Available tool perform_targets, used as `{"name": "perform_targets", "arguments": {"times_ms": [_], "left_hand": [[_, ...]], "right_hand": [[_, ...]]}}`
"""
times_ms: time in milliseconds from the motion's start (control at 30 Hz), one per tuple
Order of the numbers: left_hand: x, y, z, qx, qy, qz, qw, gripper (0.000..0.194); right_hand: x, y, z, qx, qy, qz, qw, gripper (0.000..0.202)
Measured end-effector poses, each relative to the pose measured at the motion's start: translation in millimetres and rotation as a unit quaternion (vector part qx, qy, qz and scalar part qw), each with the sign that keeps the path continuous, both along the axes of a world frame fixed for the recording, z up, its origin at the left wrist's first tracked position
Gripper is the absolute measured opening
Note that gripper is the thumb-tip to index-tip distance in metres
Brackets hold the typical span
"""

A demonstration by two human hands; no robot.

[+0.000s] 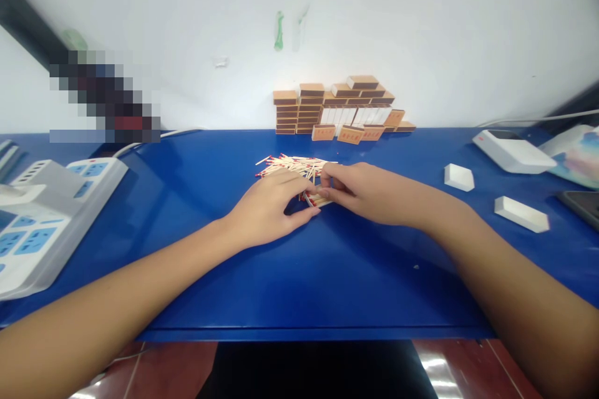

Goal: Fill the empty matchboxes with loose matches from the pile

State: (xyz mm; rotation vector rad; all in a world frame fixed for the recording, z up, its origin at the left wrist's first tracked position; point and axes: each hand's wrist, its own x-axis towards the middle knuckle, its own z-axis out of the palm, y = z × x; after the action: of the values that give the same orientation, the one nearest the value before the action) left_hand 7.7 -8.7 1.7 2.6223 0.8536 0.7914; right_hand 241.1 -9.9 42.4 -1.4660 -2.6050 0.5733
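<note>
**Both hands at a small match tray, near edge of the loose match pile**

Fingers: the left hand (264,207) has thumb and forefinger parted by a modest gap, tips on opposite sides of a small tray (307,199), which they hold at its left end. The right hand (353,187) is curled over the same tray, thumb and forefinger tips nearly together; cannot tell whether a match is pinched there.

Tray: on the near side of the match pile (292,165), close to it, with red-tipped matches inside, partly covered by fingers.

Match pile: loose, heads pointing various ways, lying on a blue table (281,287); the left hand overlaps its near edge in view.

Beyond the pile: matchboxes (359,100) stacked by the white wall (187,31), several with orange-printed faces leaning at the front.

Right of the pile, well apart: two white blocks (459,177) and a larger white device (515,153); a dark flat object (580,207) lies farther right, cut off by the frame.

Left of the pile, well apart: a power strip (96,190) with blue socket panels.
</note>
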Motion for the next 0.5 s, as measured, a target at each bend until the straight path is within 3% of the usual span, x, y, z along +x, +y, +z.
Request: {"name": "perform_targets", "arguments": {"times_ms": [500], "left_hand": [[0.5,-0.6,0.9,0.001,0.000,0.001,1.000,0.017]], "right_hand": [[0.3,-2.7,2.8,-0.008,-0.010,-0.008,1.000,0.020]]}}
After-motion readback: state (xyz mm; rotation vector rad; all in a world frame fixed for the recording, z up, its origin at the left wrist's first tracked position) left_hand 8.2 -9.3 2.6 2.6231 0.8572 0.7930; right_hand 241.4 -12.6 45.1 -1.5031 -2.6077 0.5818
